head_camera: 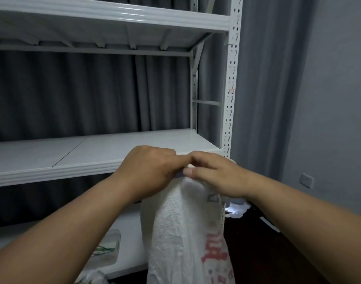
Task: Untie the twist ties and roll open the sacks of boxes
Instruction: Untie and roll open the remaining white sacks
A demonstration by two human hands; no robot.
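A tall white woven sack with red printing stands upright in front of the shelving, its neck gathered at the top. Both hands meet at that neck. My left hand has its fingers curled round the bunched neck, and a small bluish-purple twist tie shows just under its fingertips. My right hand pinches the top of the neck from the right, thumb pointing left toward the tie. The sack's contents are hidden.
White metal shelving stands behind the sack, with a perforated upright at the right. A clear plastic tub holding green ties sits on the lower shelf. Dark curtains hang behind. Crumpled white plastic lies at the right.
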